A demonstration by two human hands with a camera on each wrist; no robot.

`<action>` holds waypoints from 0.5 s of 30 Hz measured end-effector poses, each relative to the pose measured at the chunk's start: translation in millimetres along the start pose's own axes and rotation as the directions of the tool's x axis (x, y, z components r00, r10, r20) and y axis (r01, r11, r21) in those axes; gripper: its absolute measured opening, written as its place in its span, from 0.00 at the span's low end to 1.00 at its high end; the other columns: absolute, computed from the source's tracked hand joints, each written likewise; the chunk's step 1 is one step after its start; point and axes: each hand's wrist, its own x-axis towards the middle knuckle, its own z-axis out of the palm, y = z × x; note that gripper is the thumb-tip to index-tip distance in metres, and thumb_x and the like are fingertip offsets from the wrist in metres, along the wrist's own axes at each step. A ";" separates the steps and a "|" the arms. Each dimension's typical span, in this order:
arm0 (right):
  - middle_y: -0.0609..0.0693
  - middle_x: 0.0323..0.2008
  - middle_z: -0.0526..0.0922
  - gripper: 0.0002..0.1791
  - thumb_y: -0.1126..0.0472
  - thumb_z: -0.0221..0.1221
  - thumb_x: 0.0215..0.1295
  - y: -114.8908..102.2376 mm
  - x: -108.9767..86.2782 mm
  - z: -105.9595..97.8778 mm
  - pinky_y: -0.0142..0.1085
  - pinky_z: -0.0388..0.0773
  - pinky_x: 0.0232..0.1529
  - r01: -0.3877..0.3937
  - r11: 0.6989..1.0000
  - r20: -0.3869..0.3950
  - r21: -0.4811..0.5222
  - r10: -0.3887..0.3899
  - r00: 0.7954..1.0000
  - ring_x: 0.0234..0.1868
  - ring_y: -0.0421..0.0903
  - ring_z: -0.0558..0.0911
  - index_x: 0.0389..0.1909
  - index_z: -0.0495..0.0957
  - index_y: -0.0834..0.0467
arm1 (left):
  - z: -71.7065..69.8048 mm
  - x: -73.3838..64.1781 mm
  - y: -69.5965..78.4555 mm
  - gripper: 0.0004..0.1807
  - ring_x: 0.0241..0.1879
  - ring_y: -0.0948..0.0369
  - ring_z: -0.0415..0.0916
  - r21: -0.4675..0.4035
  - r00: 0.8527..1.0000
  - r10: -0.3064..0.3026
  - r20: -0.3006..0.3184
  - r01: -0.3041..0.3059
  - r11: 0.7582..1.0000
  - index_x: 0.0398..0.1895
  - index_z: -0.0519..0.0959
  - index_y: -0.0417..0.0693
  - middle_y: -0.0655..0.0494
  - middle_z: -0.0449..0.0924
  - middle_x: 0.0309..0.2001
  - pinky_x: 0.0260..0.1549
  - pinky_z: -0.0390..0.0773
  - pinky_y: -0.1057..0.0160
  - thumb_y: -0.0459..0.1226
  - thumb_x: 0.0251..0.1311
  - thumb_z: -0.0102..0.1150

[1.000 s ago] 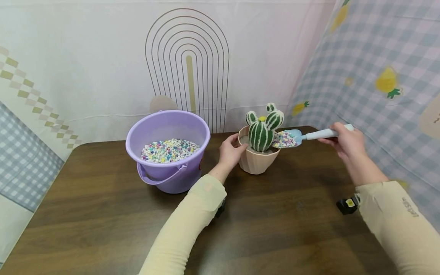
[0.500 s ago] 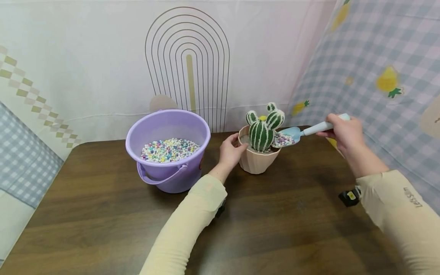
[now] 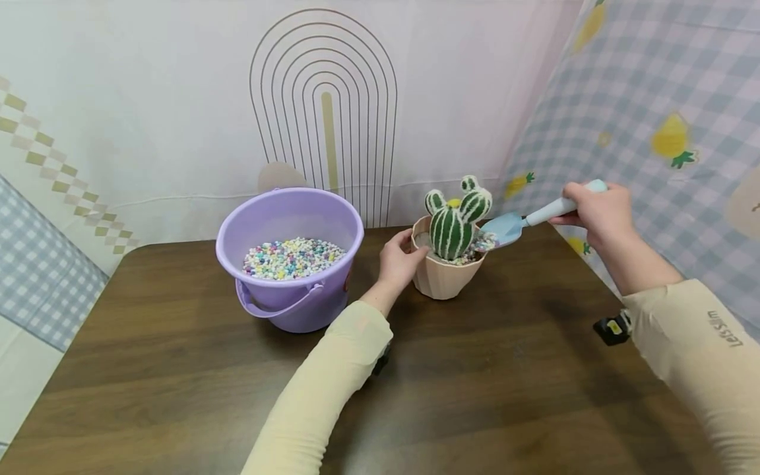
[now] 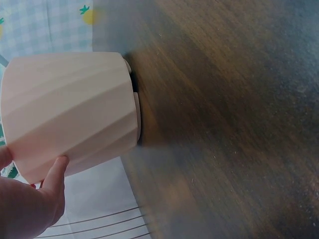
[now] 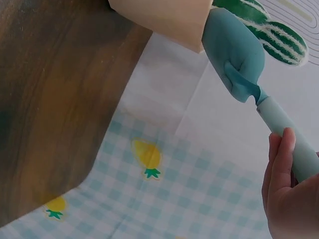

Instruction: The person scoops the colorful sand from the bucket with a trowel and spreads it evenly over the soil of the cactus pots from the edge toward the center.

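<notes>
A green knitted-looking cactus with white stripes stands in a pale peach pot. My left hand grips the pot's left rim, thumb and fingers on either side of it; the left wrist view shows the ribbed pot wall beside the fingers. The right hand holds the handle of a light blue trowel, which tilts down to the left with its tip over the pot's right rim. Colourful pebbles lie at the blade's tip and in the pot next to the cactus.
Left of the pot, a purple bucket with its handle hanging down holds many multicoloured pebbles. Both stand on a dark wooden table. Patterned cloth hangs behind and to the right.
My right hand has raised the trowel's handle, tilting the blade more steeply. Pebbles have slid off the blade into the pot's right side. The left hand stays on the rim.
</notes>
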 end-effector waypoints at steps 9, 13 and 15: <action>0.46 0.16 0.73 0.09 0.68 0.54 0.56 -12.7 -0.9 1.8 0.32 0.81 0.18 0.066 0.998 0.012 0.000 -0.066 0.998 0.18 0.38 0.82 0.18 0.74 0.58 | 0.3 0.7 0.1 0.26 0.54 0.50 0.76 0.001 1.000 -0.006 0.007 0.006 1.000 0.59 0.71 0.36 0.41 0.76 0.56 0.52 0.78 0.59 0.32 0.55 0.61; 0.46 0.12 0.73 0.10 0.68 0.54 0.56 -14.3 -1.2 2.6 0.32 0.81 0.18 0.078 0.997 0.014 -0.024 -0.077 0.997 0.16 0.38 0.82 0.17 0.74 0.57 | 0.4 1.0 -0.1 0.26 0.54 0.50 0.76 0.001 1.000 -0.010 0.007 0.010 1.000 0.59 0.71 0.37 0.41 0.76 0.57 0.52 0.78 0.59 0.32 0.55 0.61; 0.46 0.12 0.73 0.10 0.68 0.54 0.56 -15.2 -1.8 2.6 0.32 0.81 0.18 0.078 0.996 0.017 -0.033 -0.077 0.997 0.16 0.38 0.82 0.17 0.75 0.57 | -0.4 0.5 0.8 0.26 0.54 0.50 0.76 0.013 1.000 -0.009 0.002 0.009 1.000 0.59 0.71 0.37 0.42 0.76 0.56 0.52 0.78 0.59 0.32 0.55 0.61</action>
